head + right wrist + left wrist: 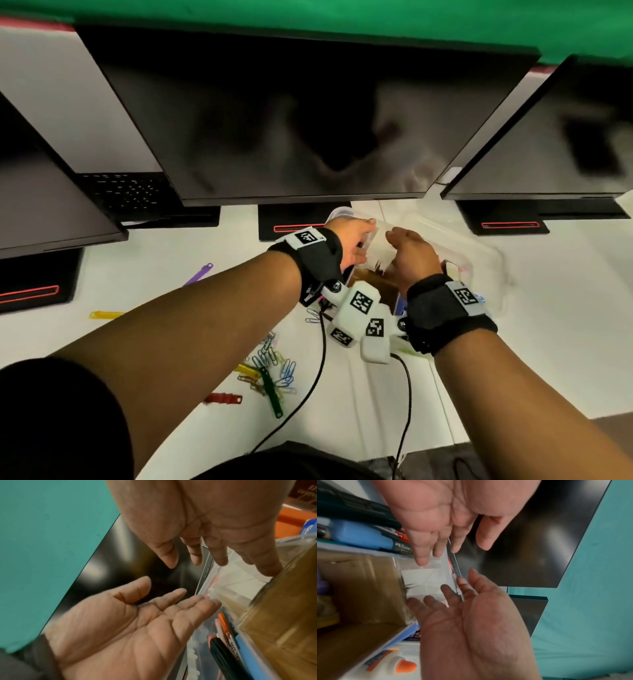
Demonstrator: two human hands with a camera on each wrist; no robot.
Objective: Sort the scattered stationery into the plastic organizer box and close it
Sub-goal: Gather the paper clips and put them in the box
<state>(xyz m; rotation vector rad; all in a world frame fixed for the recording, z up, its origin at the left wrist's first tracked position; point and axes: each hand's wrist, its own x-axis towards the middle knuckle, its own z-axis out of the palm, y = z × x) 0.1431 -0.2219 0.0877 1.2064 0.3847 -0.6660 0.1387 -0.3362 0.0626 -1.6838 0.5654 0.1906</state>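
Note:
The clear plastic organizer box (476,260) sits on the white desk below the middle monitor. My left hand (352,240) and right hand (409,253) hover over its far end, palms facing each other, fingers straight, nothing held. In the left wrist view the left hand (440,547) is on top and the right hand (453,595) below, fingertips near the clear box wall (436,577). Inside lie a brown cardboard box (359,588), a glue bottle (399,668), a blue item (361,536) and pens (223,642). Loose paper clips (274,366) lie on the desk.
Three dark monitors (308,120) overhang the back of the desk on black stands (294,222). Green (270,394), red (224,399), yellow (104,314) and purple (198,274) plastic strips lie to the left. Two black cables (318,370) run from my wrists toward me.

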